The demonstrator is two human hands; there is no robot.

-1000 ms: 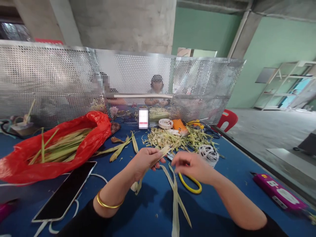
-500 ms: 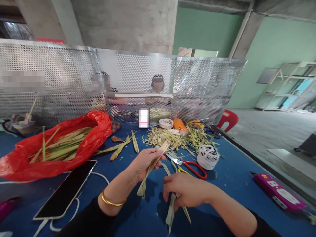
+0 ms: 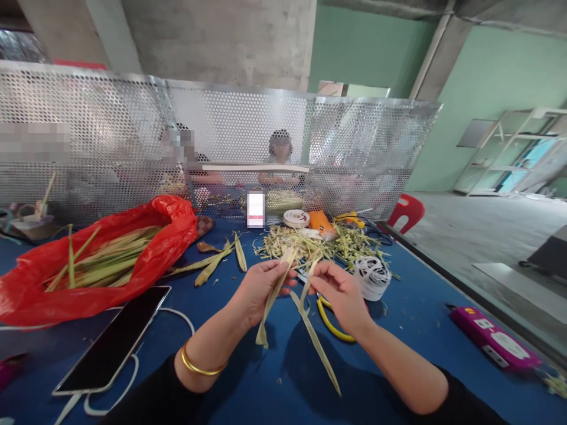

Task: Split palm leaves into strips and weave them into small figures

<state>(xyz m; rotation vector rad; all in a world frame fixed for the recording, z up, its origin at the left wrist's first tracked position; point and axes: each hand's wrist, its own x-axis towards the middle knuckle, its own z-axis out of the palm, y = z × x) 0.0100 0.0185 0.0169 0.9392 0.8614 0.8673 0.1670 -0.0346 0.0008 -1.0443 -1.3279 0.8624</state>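
My left hand [image 3: 261, 292] pinches a pale dry corn husk [image 3: 269, 313] between thumb and fingers. Its narrow tail hangs below the palm. Close by on the right, my right hand [image 3: 342, 298] grips another husk strip [image 3: 305, 289], whose top end is near the left hand's husk. Below the right hand a long husk strip [image 3: 322, 351] runs down over the blue table; whether it joins the held strip I cannot tell. Scissors [image 3: 332, 327] with a yellow-and-red handle lie partly hidden behind my right hand. A roll of white strip [image 3: 372, 277] stands just beyond it.
A red plastic bag [image 3: 175, 212] full of leaves lies at left, with a phone [image 3: 113, 342] and white cable before it. Husk scraps [image 3: 287, 242] are heaped ahead, near a tape roll [image 3: 296, 219]. A perforated metal screen [image 3: 248, 130] stands behind; a purple pack [image 3: 494, 339] lies right.
My right hand has risen from the lower table towards my left hand, bringing a husk strip up. It now covers the scissors' red handle loop. My left hand keeps its husk, nearly still.
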